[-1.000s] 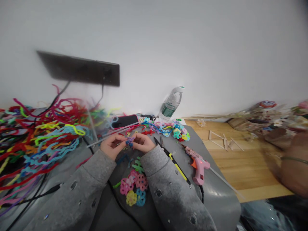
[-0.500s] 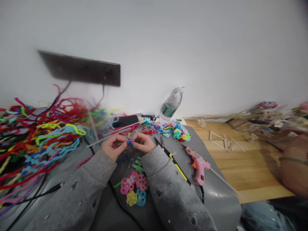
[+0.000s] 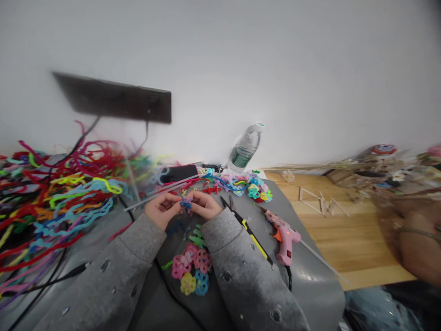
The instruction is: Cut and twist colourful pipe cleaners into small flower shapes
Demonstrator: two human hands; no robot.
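Note:
Between the fingertips of both hands is a small blue and purple pipe-cleaner piece [image 3: 186, 202], held above the grey table. My left hand [image 3: 161, 209] pinches it from the left, and my right hand [image 3: 206, 205] pinches it from the right. Just below, between my forearms, lies a cluster of pink, yellow and blue pipe-cleaner flowers [image 3: 191, 269] with a green leaf [image 3: 197, 236]. Short blue scraps [image 3: 175, 228] lie under the hands. Black-and-yellow pliers [image 3: 253, 236] rest beside my right sleeve.
Loose pipe cleaners [image 3: 79, 197] heap on the left. A pink glue gun [image 3: 284, 236] lies right, its cord trailing. A water bottle [image 3: 245, 149], a phone [image 3: 181, 174] and more pipe-cleaner flowers [image 3: 260, 189] are at the back. Another person's arm [image 3: 420, 243] reaches over the wooden table [image 3: 361, 253].
The blue and purple piece has turned slightly between my fingertips, and more of its purple part shows. Both hands stay in nearly the same place.

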